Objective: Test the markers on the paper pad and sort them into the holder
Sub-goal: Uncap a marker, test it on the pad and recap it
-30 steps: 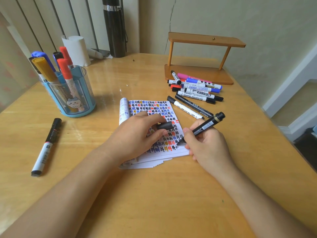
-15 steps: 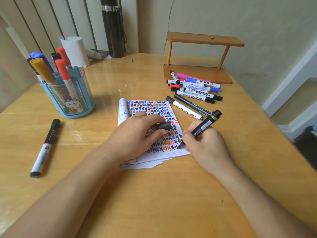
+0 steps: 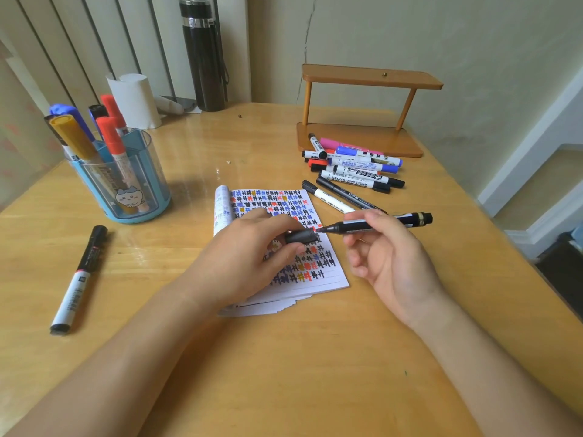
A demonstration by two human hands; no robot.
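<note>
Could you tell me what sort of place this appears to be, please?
Probably a home study corner: a wooden table, a blue marker holder, and a small wooden shelf by the wall.

"WHITEBOARD MARKER" stands upside down on a white marker (image 3: pixel 355 182); other labels too small to read

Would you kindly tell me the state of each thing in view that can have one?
black marker: uncapped, held level in the right hand, tip facing the cap
cap: off, pinched in the left hand over the paper pad
paper pad: open, page nearly covered in marks
holder: upright, holding capped markers
loose marker: capped, lying on the table
marker pile: capped, lying flat
</note>
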